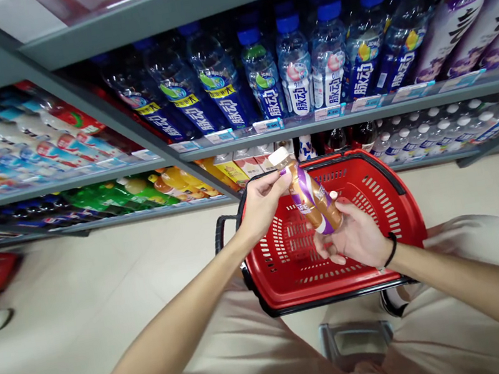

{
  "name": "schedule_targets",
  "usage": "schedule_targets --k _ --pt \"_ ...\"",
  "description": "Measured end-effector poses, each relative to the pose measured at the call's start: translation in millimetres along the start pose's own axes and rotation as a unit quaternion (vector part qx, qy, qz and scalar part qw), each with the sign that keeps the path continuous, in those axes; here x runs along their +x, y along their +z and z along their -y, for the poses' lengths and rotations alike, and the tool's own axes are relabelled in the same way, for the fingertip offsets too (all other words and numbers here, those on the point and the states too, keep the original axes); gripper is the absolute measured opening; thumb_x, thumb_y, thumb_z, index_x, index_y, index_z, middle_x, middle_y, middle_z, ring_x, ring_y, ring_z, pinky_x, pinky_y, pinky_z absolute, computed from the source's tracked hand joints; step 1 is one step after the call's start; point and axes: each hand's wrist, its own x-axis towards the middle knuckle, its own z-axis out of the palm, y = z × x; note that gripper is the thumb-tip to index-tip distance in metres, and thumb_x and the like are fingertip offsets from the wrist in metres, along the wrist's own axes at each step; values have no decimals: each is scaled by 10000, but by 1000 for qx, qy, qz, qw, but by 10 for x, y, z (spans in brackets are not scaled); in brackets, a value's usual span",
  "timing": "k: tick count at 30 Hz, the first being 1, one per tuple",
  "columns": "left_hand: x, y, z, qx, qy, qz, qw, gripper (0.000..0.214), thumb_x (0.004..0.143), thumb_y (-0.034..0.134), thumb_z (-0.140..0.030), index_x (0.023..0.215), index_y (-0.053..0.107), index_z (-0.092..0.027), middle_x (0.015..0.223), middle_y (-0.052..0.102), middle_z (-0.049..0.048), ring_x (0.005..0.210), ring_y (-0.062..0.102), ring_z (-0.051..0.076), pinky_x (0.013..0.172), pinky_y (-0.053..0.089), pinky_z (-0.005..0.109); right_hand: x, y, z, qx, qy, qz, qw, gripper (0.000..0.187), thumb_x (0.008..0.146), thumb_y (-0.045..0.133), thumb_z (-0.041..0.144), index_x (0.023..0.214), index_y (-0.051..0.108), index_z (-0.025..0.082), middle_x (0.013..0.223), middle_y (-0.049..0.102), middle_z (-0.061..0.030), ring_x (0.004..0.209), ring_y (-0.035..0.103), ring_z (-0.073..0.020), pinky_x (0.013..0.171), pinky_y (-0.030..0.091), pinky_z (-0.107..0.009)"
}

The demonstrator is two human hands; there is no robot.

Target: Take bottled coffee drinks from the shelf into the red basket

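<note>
Head view: left hand [261,203] pinches the neck and right hand [357,238] cups the base of the slim brown-and-purple plastic bottle [313,199], tilted above the middle of the red mesh basket [381,194]; keeping that under-support seems wisest.

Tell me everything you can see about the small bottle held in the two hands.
The bottle is small and looks like plastic. Its white cap is on, and it has a brown and purple wrap with white bands. It is tilted, cap up and to the left, above the red basket. The left hand holds it near the cap; the right hand supports its lower end.
</note>
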Motion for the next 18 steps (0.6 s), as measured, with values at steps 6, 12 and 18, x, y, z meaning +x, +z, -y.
schedule_targets --k 6,12,18 --pt "15 -58 11 36 19 -10 999 425 810 826 -533 976 823 -141 997 798 105 886 723 206 858 558 329 11 8 -28 -67 -52 -39 996 458 932 679 581 1060 672 141 1002 728 -150 823 684 -211 485 485 -201" --pt "11 -76 -9 47 27 -2 999 426 794 835 -543 940 824 -144 1053 798 121 918 734 216 885 565 340 7 12 -55 -93 -80 -63 990 400 921 744 508 1097 659 159 1016 730 -137 794 677 -192 475 489 -197" --pt "-9 -71 -43 45 30 22 998 424 789 843 -534 948 815 -142 1140 782 141 1017 739 250 985 559 387 12 3 -81 -91 -87 -75 989 380 899 802 431 1124 639 173 1060 731 -118 774 676 -159 463 475 -173"
